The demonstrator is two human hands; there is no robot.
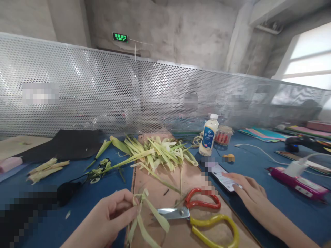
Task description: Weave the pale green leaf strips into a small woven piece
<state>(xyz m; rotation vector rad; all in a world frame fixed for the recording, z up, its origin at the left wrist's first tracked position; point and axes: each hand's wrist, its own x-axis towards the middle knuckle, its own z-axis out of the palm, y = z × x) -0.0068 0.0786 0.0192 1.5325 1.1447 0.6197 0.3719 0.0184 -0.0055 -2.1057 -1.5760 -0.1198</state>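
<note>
My left hand (111, 210) is closed, thumb and fingers pinching a pale green corn husk strip (160, 220) that is looped and knotted at the top, with its ends hanging down. Scissors (178, 213) with one red and one yellow handle lie on the brown board (157, 179), blades pointing towards that strip. Over at the right, my right hand (252, 193) has its fingers stretched out, touching the lit screen of a smartphone (219, 174). A loose heap of corn husk strips (165, 153) covers the far part of the board.
A white-capped bottle (208, 136) and a clear tub with red contents (223, 135) stand beyond the phone. A magenta power strip (297, 184) lies far right. Husk pieces (48, 169) and a black sheet (64, 146) are on the left. A perforated metal screen (108, 79) borders the back.
</note>
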